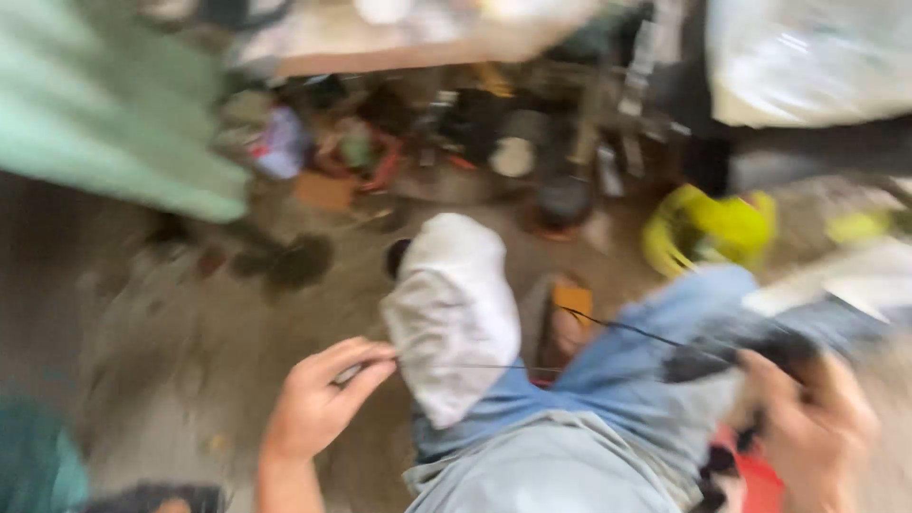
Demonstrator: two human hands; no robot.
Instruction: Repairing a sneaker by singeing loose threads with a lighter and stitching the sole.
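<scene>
Both hands sit near, frame heavily blurred. Left hand (318,404) pinches a thin dark thread (475,366) between thumb and fingertips, low centre-left. Thread runs right across a white cloth (451,313) draped over the person's knee in blue jeans (608,380). Right hand (817,427), near right, is closed around a dark object (760,347), too blurred to tell what it is; a thin dark line runs from it left toward an orange block (573,302) just beside the cloth. Something red (760,480) lies under the right hand, near bottom edge.

Farther back on the dirt floor (190,351): a yellow basket-like container (708,233) at right, contents cannot be told. A red basket (366,157) at far centre-left holds something green, blurred. Dark round pots (565,199) and clutter stand under a desk (380,47) at the far edge. Green sheet (104,114) at far left, pale plastic bag (807,57) at far right.
</scene>
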